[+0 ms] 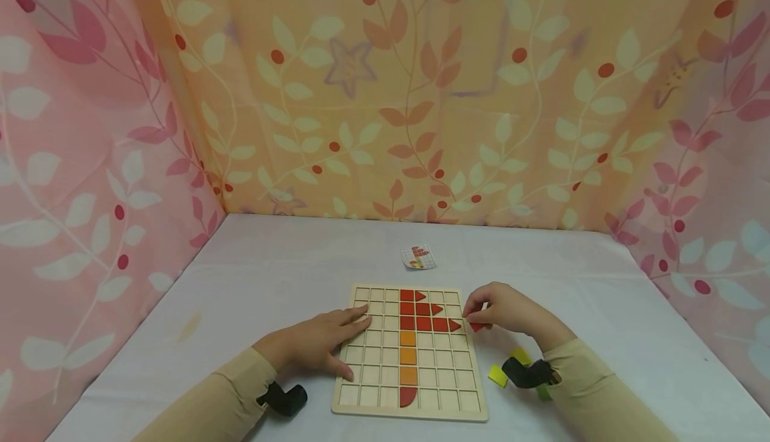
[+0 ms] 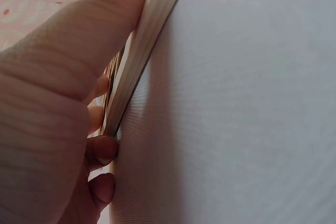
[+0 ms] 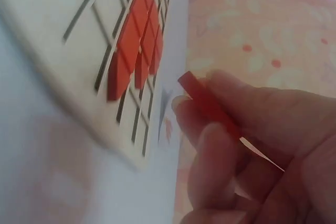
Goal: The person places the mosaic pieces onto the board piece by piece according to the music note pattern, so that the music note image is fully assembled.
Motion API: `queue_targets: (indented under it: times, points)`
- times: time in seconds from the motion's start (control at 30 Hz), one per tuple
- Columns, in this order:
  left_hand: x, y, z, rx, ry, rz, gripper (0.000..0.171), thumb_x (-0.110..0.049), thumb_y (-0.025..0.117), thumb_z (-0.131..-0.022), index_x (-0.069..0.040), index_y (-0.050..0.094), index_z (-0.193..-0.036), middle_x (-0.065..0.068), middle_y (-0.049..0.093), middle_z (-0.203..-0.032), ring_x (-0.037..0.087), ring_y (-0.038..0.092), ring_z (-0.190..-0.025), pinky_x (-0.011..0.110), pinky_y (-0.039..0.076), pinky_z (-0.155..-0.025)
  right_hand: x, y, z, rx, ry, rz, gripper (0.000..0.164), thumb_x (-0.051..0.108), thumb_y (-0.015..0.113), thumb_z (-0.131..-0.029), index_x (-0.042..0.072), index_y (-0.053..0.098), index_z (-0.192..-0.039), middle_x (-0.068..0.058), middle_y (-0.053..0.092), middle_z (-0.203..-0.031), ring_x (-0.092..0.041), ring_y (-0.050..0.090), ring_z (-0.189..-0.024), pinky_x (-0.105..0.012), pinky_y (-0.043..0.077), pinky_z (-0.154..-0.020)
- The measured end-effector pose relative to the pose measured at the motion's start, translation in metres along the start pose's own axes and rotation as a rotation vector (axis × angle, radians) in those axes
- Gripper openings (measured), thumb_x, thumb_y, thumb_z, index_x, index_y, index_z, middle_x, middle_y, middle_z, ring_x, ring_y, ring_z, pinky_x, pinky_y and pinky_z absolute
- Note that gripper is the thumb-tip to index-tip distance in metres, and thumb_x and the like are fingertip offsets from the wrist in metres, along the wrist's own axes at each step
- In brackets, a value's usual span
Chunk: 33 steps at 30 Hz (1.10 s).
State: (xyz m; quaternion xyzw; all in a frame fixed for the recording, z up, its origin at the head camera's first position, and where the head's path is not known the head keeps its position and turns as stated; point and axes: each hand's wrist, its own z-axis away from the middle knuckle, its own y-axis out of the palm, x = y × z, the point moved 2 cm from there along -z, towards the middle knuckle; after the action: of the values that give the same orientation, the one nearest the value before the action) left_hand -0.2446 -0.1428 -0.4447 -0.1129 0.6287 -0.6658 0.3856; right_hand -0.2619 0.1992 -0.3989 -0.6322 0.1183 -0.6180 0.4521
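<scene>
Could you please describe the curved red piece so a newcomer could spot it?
On the white table lies a gridded board. In its bottom row, below three orange squares, sits the red piece. Of the board's pieces, it alone is rounded.

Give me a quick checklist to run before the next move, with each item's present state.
1. Red piece pinched by the right hand: ok.
2. Board steadied: ok, the left hand rests on its left edge.
3. Picture card unobstructed in the head view: ok, it lies beyond the board.
4. Orange squares in their cells: ok, three in one column.
5. Loose yellow pieces fully visible: not ok, the right wrist camera partly covers that group.
6. Held piece's full shape: cannot tell, fingers cover part.
</scene>
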Motion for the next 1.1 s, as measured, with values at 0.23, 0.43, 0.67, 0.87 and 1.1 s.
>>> queue_targets:
  times: [0.23, 0.43, 0.67, 0.87, 1.1]
  points:
    - [0.001, 0.001, 0.0, -0.008, 0.003, -0.011, 0.098, -0.073, 0.05, -0.07, -0.025, 0.014, -0.148, 0.0, 0.007, -0.154, 0.027, 0.015, -0.138, 0.049, 0.024, -0.105, 0.022, 0.013, -0.015, 0.039, -0.059, -0.004, 0.004, 0.014, 0.067, -0.083, 0.01, 0.068, -0.084, -0.001, 0.061, -0.072, -0.017, 0.054, -0.059, -0.029, 0.043, -0.049]
    - [0.0, 0.0, 0.0, 0.003, -0.011, 0.001, 0.098, -0.072, 0.051, -0.07, -0.025, 0.014, -0.148, -0.002, 0.006, -0.154, 0.025, 0.014, -0.138, 0.048, 0.023, -0.106, 0.033, 0.025, -0.028, 0.067, -0.12, -0.018, 0.004, 0.008, 0.066, -0.083, 0.005, 0.067, -0.085, 0.002, 0.059, -0.072, -0.015, 0.051, -0.068, -0.029, 0.045, -0.06]
    - [0.0, -0.001, 0.001, -0.002, 0.0, -0.004, 0.097, -0.072, 0.051, -0.071, -0.025, 0.014, -0.148, -0.001, 0.007, -0.154, 0.026, 0.015, -0.138, 0.049, 0.024, -0.106, 0.045, 0.04, -0.042, 0.103, -0.161, -0.021, 0.003, 0.006, 0.066, -0.082, 0.008, 0.069, -0.082, 0.004, 0.061, -0.073, -0.013, 0.053, -0.068, -0.029, 0.046, -0.064]
    - [-0.001, -0.001, 0.0, 0.004, -0.004, -0.013, 0.097, -0.072, 0.051, -0.071, -0.025, 0.015, -0.148, -0.001, 0.008, -0.154, 0.026, 0.017, -0.138, 0.049, 0.024, -0.105, 0.057, 0.054, -0.053, 0.134, -0.199, 0.012, 0.005, 0.007, 0.067, -0.082, 0.012, 0.07, -0.079, 0.007, 0.062, -0.072, -0.01, 0.054, -0.068, -0.027, 0.046, -0.066]
    - [0.0, -0.001, 0.0, 0.002, -0.007, -0.016, 0.097, -0.073, 0.05, -0.07, -0.026, 0.016, -0.147, -0.001, 0.008, -0.154, 0.026, 0.017, -0.137, 0.049, 0.025, -0.105, 0.073, 0.071, -0.062, 0.154, -0.263, 0.057, 0.011, 0.006, 0.069, -0.079, 0.015, 0.066, -0.073, 0.009, 0.058, -0.068, -0.006, 0.051, -0.063, -0.023, 0.044, -0.061]
